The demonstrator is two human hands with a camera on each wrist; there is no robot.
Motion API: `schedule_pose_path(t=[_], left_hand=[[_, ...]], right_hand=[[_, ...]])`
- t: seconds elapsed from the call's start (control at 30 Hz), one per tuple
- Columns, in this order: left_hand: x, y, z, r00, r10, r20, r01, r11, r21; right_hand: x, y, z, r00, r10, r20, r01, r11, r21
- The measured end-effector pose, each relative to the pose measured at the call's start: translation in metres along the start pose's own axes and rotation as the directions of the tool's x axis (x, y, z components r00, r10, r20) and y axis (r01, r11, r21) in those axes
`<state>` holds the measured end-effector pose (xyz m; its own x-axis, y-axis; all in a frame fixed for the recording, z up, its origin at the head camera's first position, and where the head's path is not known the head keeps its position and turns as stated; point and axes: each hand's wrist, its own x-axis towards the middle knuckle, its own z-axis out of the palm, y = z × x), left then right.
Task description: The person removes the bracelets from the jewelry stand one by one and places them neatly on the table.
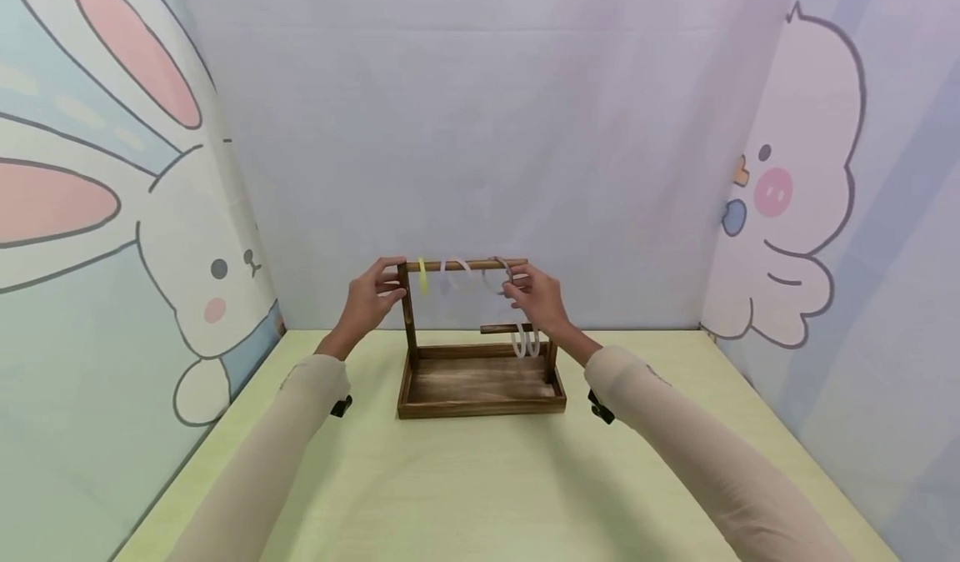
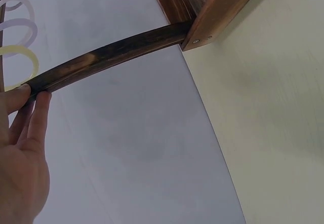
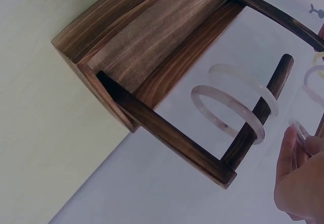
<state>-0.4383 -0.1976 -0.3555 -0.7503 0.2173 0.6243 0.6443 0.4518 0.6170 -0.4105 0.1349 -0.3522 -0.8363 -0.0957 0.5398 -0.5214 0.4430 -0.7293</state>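
A dark brown wooden bangle stand (image 1: 480, 409) has a tray base, an upper rod (image 1: 480, 263) and a shorter lower rod (image 3: 283, 72). At the upper left corner, my left hand (image 1: 367, 299) pinches the top of the tall post (image 2: 116, 53) between thumb and fingers. My right hand (image 1: 542, 297) pinches a brownish translucent bangle (image 3: 299, 129) around the upper rod near its right end. Further left on that rod hang a yellow bangle (image 1: 423, 277), a lavender bangle (image 1: 442, 275) and other pale ones. Two whitish bangles (image 3: 243, 110) hang on the lower rod, below my right hand.
The stand rests on a pale yellow-green table (image 1: 480, 487) near its back edge. A plain cloth wall (image 1: 480, 128) rises behind it. Side panels show a cartoon rabbit (image 1: 187, 253) at left and a cartoon chick (image 1: 802, 128) at right.
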Motion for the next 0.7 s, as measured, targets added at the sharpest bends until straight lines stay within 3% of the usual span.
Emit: schedule_pose_path(t=[0.7], left_hand=[[0.001, 0.001, -0.005, 0.999, -0.045, 0.031, 0.045, 0.999, 0.006]], right_hand=[[-0.003, 0.004, -0.020, 0.998, 0.055, -0.043, -0.054, 0.998, 0.034]])
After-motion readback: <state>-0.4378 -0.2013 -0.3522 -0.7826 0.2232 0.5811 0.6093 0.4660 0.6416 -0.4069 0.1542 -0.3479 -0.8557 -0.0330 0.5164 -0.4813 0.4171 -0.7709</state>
